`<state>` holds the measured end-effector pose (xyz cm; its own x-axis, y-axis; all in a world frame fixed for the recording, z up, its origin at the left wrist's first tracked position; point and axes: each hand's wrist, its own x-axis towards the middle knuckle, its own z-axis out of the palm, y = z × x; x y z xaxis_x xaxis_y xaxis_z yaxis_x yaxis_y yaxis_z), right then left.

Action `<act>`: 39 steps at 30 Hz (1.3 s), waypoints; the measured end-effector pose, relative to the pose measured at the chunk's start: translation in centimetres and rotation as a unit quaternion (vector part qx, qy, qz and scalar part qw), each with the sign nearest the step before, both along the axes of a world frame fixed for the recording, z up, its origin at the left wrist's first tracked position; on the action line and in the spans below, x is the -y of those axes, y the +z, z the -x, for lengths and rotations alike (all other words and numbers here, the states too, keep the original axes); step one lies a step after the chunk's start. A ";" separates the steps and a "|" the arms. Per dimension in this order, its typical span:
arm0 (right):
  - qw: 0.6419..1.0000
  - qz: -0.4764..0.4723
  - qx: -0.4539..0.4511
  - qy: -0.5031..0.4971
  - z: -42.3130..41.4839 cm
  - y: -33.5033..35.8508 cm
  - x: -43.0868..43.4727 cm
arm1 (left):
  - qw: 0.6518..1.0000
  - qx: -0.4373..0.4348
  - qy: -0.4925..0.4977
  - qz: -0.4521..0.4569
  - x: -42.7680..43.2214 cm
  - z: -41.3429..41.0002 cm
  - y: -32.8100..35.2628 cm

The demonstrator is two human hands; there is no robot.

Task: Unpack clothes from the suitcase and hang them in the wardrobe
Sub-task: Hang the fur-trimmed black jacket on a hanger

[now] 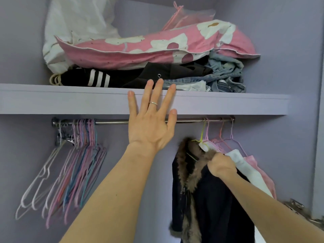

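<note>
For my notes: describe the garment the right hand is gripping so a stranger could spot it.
Find the metal rail under the lilac wardrobe shelf. At its right end hang several garments; the right hand grips the leftmost, a dark navy coat. Only it has a brown fur collar; its neighbours are white and pink.

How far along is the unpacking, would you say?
Done: a white garment and a pink garment hang on the rail at the right. In hand: the right-hand grip holds the fur-trimmed dark jacket beside them, on a yellow hanger; the left-hand grip is open before the shelf. Left: unclear, since the suitcase is out of view; many empty hangers wait at the left.
</note>
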<state>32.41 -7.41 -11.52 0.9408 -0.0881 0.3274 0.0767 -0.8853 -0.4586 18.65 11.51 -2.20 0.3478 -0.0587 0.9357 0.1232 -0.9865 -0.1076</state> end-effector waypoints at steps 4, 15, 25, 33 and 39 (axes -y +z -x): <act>0.996 0.067 -0.018 -0.050 -1.3 0.5 2.7 | 1.000 0.021 -0.008 -0.004 0.1 -0.7 -0.1; 0.990 0.140 0.011 -0.026 -0.4 -0.7 0.4 | 1.000 0.021 -0.006 0.006 -0.1 -1.1 -0.7; 0.996 0.063 -0.035 0.049 5.5 4.0 3.7 | 0.989 -0.133 0.022 0.058 0.2 1.5 -0.1; 0.992 0.042 -0.032 0.114 19.2 11.2 9.9 | 0.913 -0.392 0.029 0.111 3.8 8.1 4.6; 0.993 0.016 0.008 0.117 28.6 13.1 14.0 | 0.884 -0.423 -0.113 0.164 7.9 15.9 3.4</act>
<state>3.84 -21.44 1.58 0.9293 0.1420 0.3408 0.2880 -0.8564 -0.4285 2.73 3.58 1.24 0.9451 0.0110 0.3265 -0.0679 -0.9710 0.2294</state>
